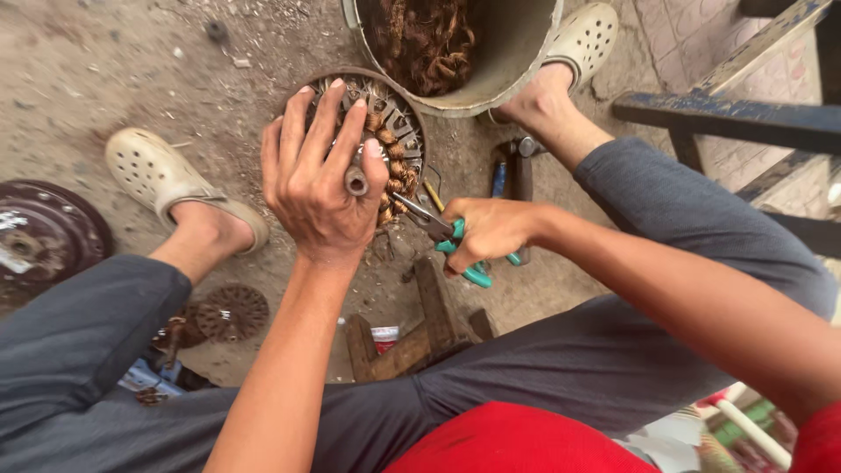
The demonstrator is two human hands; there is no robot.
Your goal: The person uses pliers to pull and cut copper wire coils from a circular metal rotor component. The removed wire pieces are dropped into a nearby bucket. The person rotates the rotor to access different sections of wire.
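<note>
Copper-wound, the round metal motor stator with its rusty rim stood on the dirt ground between my feet. My left hand was spread over its face, fingers gripping its central shaft. My right hand was closed around green-handled pliers, their tip at the windings.

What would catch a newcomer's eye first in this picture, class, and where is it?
At the centre, the left hand grips a round metal motor part wound with copper wire, while the right hand works green-handled pliers at its edge. Just above, at the top, a metal bucket holds a tangle of stripped copper wire.
</note>
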